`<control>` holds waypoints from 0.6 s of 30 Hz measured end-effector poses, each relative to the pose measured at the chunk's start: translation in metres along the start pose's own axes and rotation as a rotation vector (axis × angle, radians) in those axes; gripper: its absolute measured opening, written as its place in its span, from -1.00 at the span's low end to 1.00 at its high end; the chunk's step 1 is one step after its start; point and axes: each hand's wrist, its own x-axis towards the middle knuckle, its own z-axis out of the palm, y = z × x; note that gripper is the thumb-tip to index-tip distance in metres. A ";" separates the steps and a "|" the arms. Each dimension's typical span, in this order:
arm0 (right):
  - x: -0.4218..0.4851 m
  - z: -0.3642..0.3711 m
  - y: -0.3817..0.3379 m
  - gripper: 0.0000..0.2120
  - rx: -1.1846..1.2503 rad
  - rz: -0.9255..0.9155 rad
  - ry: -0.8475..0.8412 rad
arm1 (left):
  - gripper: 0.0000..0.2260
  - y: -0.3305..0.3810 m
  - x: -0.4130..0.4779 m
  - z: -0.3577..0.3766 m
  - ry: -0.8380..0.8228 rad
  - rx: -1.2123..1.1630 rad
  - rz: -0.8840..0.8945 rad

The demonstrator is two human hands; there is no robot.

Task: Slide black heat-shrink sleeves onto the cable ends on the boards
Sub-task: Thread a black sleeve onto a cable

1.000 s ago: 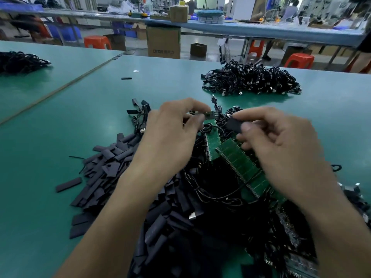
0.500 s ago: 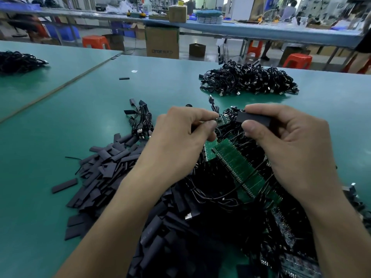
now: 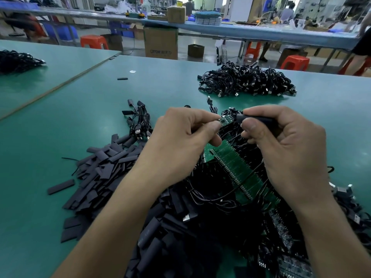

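1. We took the long strip of green boards (image 3: 236, 171), lying in the middle of the tangle of black wires (image 3: 210, 199), as our landmark.
2. Just above the far end of the strip, the left hand (image 3: 180, 145) pinched a small green board (image 3: 226, 119) between the thumb and the bent forefinger. The other fingers were curled in below.
3. Also above that far end, a little to the right, the right hand (image 3: 287, 149) gripped a black heat-shrink sleeve (image 3: 255, 118) between the thumb and the curled forefinger.
4. The sleeve lay about level, with one end pointing at the small green board and very near it. We could not tell whether the two touched.
5. To the left of the strip, a pile of flat sleeves (image 3: 104, 169) lay spread on the green table (image 3: 60, 117).
6. To the left of the strip's far end, a few USB cables (image 3: 139, 125) lay beyond this pile.
7. Well beyond the strip, a big bundle of black cables (image 3: 247, 81) rested on the same table.
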 end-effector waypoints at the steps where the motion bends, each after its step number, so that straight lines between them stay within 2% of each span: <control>1: 0.000 0.000 0.000 -0.87 -0.005 -0.005 0.000 | -0.87 0.000 0.000 0.000 -0.002 -0.006 0.002; 14: -0.001 0.000 0.001 -0.77 -0.038 -0.042 -0.007 | -0.82 -0.001 0.002 -0.002 -0.070 -0.105 -0.011; 18: 0.000 -0.004 0.002 -0.77 -0.024 -0.069 -0.069 | -0.81 -0.004 0.004 -0.004 -0.088 -0.076 -0.025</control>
